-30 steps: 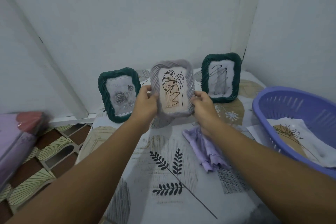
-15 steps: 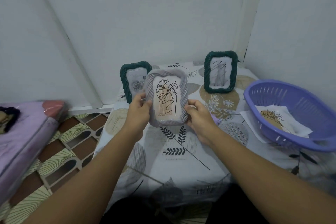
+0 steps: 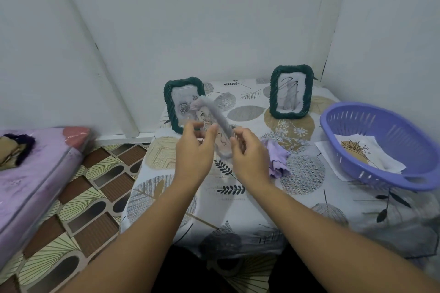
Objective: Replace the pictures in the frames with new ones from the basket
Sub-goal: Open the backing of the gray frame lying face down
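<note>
The worktop (image 3: pixel 250 209), draped in a white cloth printed with leaves and circles, fills the centre. At three o'clock sits an oval lilac plastic basket (image 3: pixel 381 126) holding a white sheet with a tan and black leaf drawing (image 3: pixel 359 152). At eleven and one o'clock two dark green rope-edged picture frames (image 3: pixel 183 104) (image 3: pixel 291 91) stand upright near the wall, each with a pale picture inside. A crumpled lilac cloth (image 3: pixel 277 159) lies just right of centre.

Mid-air at centre, the grey rope-edged picture frame (image 3: pixel 215 129) with a line-drawn leaf picture is turned nearly edge-on and blurred. The left hand (image 3: pixel 194 157) has its fingers curled at the frame's near face. The right hand (image 3: pixel 248 158) curls at its far edge. The blur hides the contact, so I cannot tell whether either grip is truly clenched on it.

The risk, as I judge it, is a slip: a frame turning between loose fingertips could drop onto the worktop or knock the green frame close behind it.
</note>
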A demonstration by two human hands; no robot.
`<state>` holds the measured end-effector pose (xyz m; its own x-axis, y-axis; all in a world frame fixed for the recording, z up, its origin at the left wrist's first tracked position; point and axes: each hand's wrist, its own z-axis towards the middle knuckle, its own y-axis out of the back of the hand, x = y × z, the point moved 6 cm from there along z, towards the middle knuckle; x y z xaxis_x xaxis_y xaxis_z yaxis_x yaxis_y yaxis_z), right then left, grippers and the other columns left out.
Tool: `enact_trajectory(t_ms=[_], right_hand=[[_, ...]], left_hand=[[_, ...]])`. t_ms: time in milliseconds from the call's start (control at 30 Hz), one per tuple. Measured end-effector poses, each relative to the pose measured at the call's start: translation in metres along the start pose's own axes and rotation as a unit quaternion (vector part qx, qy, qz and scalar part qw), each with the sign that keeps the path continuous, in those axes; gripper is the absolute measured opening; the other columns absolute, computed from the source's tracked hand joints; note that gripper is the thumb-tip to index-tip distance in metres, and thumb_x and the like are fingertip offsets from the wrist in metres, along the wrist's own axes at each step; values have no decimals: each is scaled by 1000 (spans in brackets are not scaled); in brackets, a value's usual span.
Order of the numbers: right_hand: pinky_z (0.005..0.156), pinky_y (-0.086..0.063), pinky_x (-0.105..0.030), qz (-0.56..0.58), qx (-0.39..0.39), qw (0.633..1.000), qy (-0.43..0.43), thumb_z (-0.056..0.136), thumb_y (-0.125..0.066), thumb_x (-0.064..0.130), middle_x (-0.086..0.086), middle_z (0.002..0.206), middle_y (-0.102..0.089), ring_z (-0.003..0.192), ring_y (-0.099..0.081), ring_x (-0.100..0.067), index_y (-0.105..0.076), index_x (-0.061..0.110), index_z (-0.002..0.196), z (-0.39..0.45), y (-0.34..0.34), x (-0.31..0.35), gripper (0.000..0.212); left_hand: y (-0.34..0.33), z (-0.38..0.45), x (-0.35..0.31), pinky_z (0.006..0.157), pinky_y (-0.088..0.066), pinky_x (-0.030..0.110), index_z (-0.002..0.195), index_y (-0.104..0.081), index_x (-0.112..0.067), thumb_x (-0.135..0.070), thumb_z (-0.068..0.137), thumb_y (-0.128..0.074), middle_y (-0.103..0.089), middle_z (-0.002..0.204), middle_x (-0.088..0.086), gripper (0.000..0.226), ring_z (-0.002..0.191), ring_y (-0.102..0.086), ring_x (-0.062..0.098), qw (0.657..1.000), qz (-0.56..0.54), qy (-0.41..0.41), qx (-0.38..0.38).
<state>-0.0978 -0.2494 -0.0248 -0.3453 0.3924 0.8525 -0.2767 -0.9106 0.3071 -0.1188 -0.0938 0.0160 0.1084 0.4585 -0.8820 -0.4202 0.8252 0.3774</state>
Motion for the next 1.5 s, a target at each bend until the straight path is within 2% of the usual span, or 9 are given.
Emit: enact_trajectory(t_ms=[133, 267, 433, 733, 900, 1033, 1233, 1367, 1500], right_hand=[[76, -48, -28, -56, 14, 994, 96, 106, -52, 24, 12, 109, -66, 96, -60, -8, -67, 29, 120, -13, -15, 16, 21], [76, -52, -42, -111, 47, 981, 150, 104, -52, 25, 7, 105, -67, 94, -63, -18, -66, 31, 121, -18, -28, 22, 24], [79, -53, -43, -131, 89, 970, 186, 100, -60, 33, 6, 105, -68, 95, -65, -19, -70, 29, 116, -18, -32, 24, 19], [90, -46, -37, -103, 97, 990, -4, 99, -60, 48, 2, 111, -53, 108, -54, -21, -61, 33, 128, 20, -12, 3, 33], [113, -40, -50, -72, 194, 971, -120, 80, -74, 68, -9, 143, -40, 134, -45, -29, -34, 34, 148, 15, -23, -13, 86], [112, -44, -49, -11, 184, 968, -172, 66, -84, 68, -9, 150, -46, 136, -49, -28, -15, 36, 150, 2, -27, -27, 114], [111, -40, -36, -23, 200, 965, -171, 77, -90, 40, -11, 151, -48, 136, -47, -27, -19, 23, 156, 2, -25, -37, 107], [99, -42, -28, -51, 218, 959, -173, 76, -90, 37, -7, 147, -54, 131, -53, -24, -28, 18, 157, 8, -23, -42, 104], [88, -38, -26, -114, 232, 954, -153, 80, -87, 38, -7, 138, -59, 123, -54, -23, -42, 11, 146, 13, -23, -38, 84]], left_hand=[[-3, -6, 7, 83, -59, 37, 106, -61, -23, -52, 89, -72, -72, 92, -8, 35, 86, -73, 10, 996, -61, 68, -25], [2, -6, 25, 82, -62, 48, 97, -62, -21, -44, 86, -73, -75, 86, -1, 27, 81, -76, 19, 985, -117, 124, -43], [11, 1, 42, 77, -64, 50, 97, -63, -9, -16, 87, -61, -73, 90, 14, 12, 84, -75, 32, 970, -153, 180, -52], [32, 33, 79, 72, -48, 42, 98, -60, 1, -35, 84, -49, -65, 83, 15, 40, 77, -56, 24, 978, -92, 189, -12], [31, 27, 69, 81, -53, 43, 97, -70, -6, -28, 104, -51, -74, 97, 20, 30, 85, -66, 26, 975, -114, 180, 59], [24, 21, 77, 62, -52, 30, 93, -69, -11, -21, 109, -45, -74, 81, 5, 31, 76, -68, 20, 966, -141, 201, 76], [9, 11, 91, 73, -57, 36, 108, -70, -13, -29, 105, -54, -75, 104, 9, 23, 95, -72, 25, 958, -145, 226, 102], [1, 10, 97, 69, -58, 30, 118, -66, -16, -20, 94, -73, -75, 105, 5, 26, 92, -72, 19, 966, -77, 207, 134], [0, 15, 106, 85, -60, 44, 120, -63, -16, -33, 88, -78, -73, 109, 3, 40, 97, -70, 21, 975, 42, 183, 118]])
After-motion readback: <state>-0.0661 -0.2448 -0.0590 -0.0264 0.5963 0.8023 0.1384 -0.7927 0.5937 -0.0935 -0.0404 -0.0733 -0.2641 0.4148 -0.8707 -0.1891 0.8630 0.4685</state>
